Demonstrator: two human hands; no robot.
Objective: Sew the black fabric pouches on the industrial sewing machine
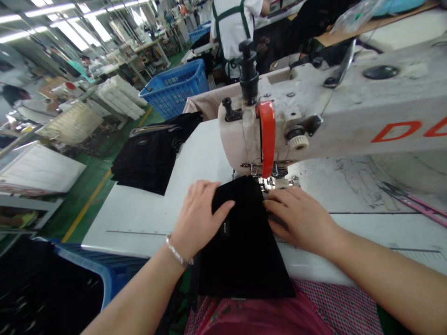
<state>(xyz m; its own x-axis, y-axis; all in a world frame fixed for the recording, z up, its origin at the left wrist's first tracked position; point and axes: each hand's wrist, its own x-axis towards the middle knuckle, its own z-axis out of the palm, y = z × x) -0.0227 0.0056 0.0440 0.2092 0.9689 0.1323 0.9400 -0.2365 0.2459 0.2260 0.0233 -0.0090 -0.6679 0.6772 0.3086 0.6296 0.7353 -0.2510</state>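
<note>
A black fabric piece (pixel 244 251) with a small label lies on the white sewing machine table, its far end by the presser foot (pixel 268 183) and its near end hanging over the edge toward the lap. My left hand (pixel 200 211), with a bracelet at the wrist, grips its left edge, thumb on top; the other fingertips are partly hidden. On the opposite side, my right hand (pixel 296 216) is closed at the right edge, fingers bent, just in front of the presser foot. The sewing machine head (pixel 240 135) has a red lever guard (pixel 268 139).
Black fabric pieces (pixel 146 158) are stacked on the table's left end. Pink-handled scissors (pixel 415 202) lie at right. A blue bin (pixel 108 279) of dark fabric stands lower left, with a blue basket (pixel 178 88) behind. A person in a white shirt (pixel 232 28) works beyond.
</note>
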